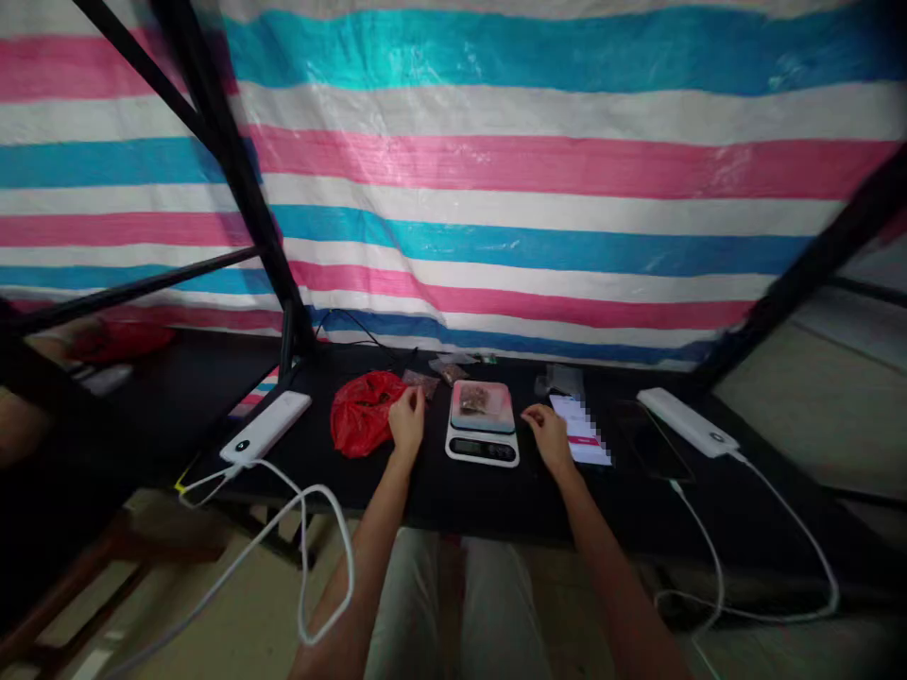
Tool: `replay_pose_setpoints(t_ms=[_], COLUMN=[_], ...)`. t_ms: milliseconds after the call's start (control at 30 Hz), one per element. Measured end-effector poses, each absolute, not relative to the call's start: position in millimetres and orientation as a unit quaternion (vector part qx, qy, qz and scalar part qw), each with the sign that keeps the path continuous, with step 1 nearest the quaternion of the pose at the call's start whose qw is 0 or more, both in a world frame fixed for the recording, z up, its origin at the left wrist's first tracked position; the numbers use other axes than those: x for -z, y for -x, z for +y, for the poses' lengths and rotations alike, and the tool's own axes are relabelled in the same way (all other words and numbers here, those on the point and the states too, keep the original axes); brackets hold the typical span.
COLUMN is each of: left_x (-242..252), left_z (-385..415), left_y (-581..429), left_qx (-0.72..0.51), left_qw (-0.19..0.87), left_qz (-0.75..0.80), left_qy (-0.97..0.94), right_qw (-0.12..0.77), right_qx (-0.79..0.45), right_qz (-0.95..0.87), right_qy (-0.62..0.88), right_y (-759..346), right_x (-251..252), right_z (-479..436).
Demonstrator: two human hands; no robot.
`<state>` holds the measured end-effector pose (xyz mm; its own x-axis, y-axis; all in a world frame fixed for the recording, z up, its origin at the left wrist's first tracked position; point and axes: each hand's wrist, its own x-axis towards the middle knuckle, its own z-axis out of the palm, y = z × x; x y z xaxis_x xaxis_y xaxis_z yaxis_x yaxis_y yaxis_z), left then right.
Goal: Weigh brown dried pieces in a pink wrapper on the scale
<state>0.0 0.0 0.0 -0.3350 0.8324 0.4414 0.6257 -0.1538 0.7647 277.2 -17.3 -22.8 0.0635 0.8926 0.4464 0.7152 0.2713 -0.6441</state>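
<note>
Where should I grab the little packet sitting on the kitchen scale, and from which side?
Probably from above: pinch the small packet by its upper edges. It lies flat on the scale platform, so fingers cannot get beneath it. The right hand rests nearest its open side.

A small digital kitchen scale sits flat on the black table between the two hands, its dark display facing the person. On its platform lies a little clear packet of brownish bits (too blurred to name). Just left, a crumpled red plastic bag lies slumped, touching the left hand.
</note>
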Motion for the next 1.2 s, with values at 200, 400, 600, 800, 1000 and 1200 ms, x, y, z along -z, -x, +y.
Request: replay_pose_setpoints(t_ms=[200, 400, 600, 800, 1000, 1200], left_x=[-1, 0, -1, -1, 0, 0], left_z=[-8, -7, -8, -8, -7, -7], left_y=[-8, -8, -8, -8, -9, -9], left_qx=[-0.471, -0.475, -0.476, -0.487, -0.479, -0.475], left_qw=[0.115, 0.124, 0.132, 0.136, 0.140, 0.141], left_qz=[0.609, 0.600, 0.595, 0.592, 0.593, 0.598], left_qy=[-0.628, -0.631, -0.634, -0.628, -0.632, -0.630], right_qw=[0.393, 0.316, 0.289, 0.394, 0.319, 0.272], right_qx=[-0.089, -0.028, 0.016, -0.013, -0.037, -0.121], right_qz=[-0.705, -0.725, -0.694, -0.646, -0.642, -0.624], right_qy=[0.583, 0.611, 0.659, 0.653, 0.696, 0.723], right_y=[-277, -274, -270, -262, -242, -238], right_x=[24, 17, 11, 3, -15, -22], right_z=[-21, -27, -32, -33, -28, -12])
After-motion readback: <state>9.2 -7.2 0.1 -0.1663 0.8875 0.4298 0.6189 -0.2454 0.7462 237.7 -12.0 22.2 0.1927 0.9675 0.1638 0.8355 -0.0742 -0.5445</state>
